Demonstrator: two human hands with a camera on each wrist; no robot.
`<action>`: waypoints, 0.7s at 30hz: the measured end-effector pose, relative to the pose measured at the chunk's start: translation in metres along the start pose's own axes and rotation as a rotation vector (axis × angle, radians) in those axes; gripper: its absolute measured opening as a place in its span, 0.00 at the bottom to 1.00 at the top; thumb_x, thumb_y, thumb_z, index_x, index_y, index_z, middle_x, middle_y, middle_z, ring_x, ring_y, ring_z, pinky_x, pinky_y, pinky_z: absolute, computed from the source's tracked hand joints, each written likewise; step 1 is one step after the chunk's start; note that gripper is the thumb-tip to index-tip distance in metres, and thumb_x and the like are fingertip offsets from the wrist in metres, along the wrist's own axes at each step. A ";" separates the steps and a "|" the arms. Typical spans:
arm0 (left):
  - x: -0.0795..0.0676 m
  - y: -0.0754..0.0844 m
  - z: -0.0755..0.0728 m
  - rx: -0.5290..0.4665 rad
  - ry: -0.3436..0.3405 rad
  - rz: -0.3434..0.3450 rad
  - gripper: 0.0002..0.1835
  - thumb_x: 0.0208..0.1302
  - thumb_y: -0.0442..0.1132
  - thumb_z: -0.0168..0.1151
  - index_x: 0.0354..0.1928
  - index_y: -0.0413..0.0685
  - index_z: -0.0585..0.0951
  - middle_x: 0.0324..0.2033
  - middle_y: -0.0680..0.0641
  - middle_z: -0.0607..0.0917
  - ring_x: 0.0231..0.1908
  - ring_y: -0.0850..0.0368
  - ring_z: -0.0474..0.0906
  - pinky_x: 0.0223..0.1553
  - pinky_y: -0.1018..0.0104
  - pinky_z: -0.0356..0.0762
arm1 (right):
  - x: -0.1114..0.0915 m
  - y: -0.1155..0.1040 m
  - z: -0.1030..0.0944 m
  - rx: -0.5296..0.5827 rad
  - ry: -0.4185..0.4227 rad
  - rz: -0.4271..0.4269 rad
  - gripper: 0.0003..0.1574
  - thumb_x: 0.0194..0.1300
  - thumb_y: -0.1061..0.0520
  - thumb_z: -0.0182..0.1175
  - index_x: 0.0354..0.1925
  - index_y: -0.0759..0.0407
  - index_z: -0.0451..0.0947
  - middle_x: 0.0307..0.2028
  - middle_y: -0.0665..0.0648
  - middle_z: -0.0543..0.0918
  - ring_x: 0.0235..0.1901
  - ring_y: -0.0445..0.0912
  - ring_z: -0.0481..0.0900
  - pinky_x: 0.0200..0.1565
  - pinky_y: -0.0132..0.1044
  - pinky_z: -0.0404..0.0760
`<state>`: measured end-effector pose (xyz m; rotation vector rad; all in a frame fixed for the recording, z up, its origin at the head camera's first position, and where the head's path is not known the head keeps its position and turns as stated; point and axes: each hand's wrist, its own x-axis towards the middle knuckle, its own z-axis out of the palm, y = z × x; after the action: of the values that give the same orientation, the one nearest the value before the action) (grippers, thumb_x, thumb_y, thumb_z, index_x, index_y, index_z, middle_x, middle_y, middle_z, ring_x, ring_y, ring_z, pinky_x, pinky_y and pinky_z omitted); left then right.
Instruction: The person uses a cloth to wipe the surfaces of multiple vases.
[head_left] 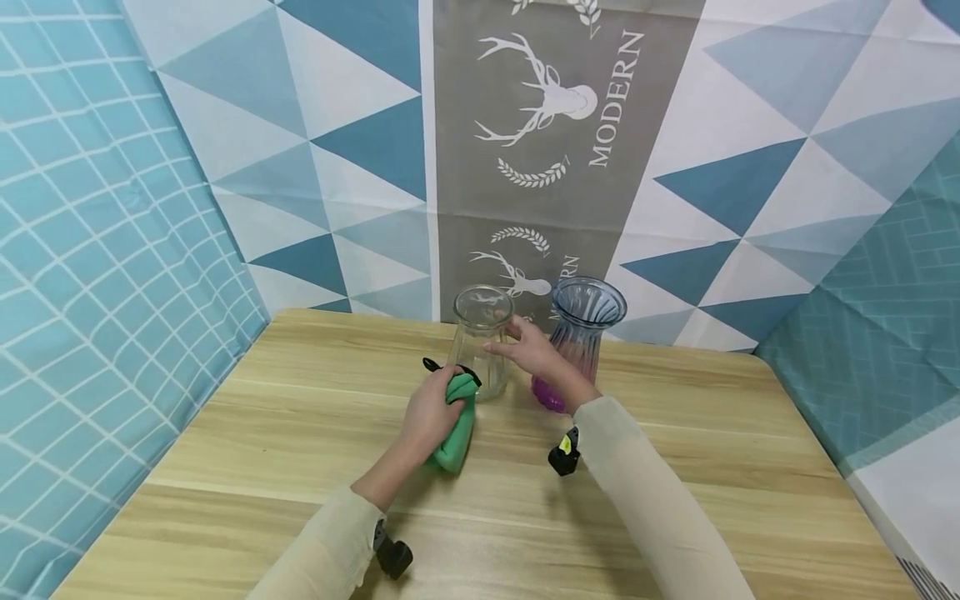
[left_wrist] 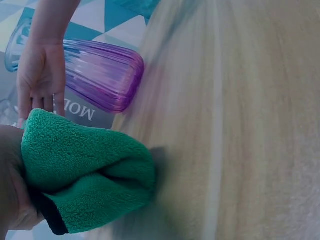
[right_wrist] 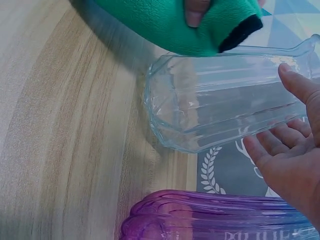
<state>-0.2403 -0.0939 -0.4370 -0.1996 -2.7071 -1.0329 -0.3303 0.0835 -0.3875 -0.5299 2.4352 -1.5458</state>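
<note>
My left hand (head_left: 427, 412) grips a folded green towel (head_left: 455, 433) with a black edge band and a small black hanging loop. A clear glass vase (head_left: 467, 354) with a flared rim stands upright just beyond the towel. Around its upper part, my right hand (head_left: 531, 348) is spread, thumb on the near side and fingers toward the far right side. In the right wrist view the thumb overlaps the clear vase (right_wrist: 200, 107), and the fingers lie loosely along its side. The towel (right_wrist: 165, 25) overlaps the vase's other side there.
A ribbed glass vase (head_left: 583, 350), blue at the top and purple at the base, stands to the right, partly behind my right forearm. Both vases are near the back edge of the wooden table (head_left: 315, 450). Patterned cloth (head_left: 375, 167) hangs behind.
</note>
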 end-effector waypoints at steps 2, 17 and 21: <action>0.001 0.000 0.000 0.007 -0.020 -0.014 0.20 0.56 0.33 0.65 0.51 0.48 0.75 0.49 0.44 0.81 0.51 0.48 0.77 0.50 0.51 0.75 | 0.000 0.001 0.000 -0.004 0.005 -0.004 0.42 0.61 0.54 0.63 0.69 0.57 0.57 0.70 0.58 0.58 0.70 0.57 0.56 0.66 0.52 0.61; 0.003 0.038 -0.023 -0.061 0.031 0.084 0.20 0.58 0.34 0.64 0.52 0.56 0.74 0.49 0.49 0.80 0.46 0.51 0.78 0.46 0.53 0.77 | -0.001 0.000 -0.001 -0.003 -0.015 -0.014 0.41 0.64 0.56 0.59 0.70 0.60 0.54 0.71 0.59 0.57 0.70 0.56 0.54 0.66 0.52 0.62; 0.004 0.041 -0.023 -0.046 0.067 0.115 0.19 0.58 0.34 0.63 0.51 0.57 0.74 0.49 0.49 0.80 0.45 0.51 0.78 0.46 0.53 0.77 | 0.000 -0.001 -0.001 0.002 -0.031 -0.024 0.39 0.66 0.57 0.57 0.70 0.61 0.53 0.71 0.60 0.55 0.71 0.57 0.53 0.66 0.52 0.61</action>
<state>-0.2317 -0.0787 -0.3926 -0.3193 -2.5809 -1.0495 -0.3304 0.0837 -0.3867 -0.5803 2.4123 -1.5372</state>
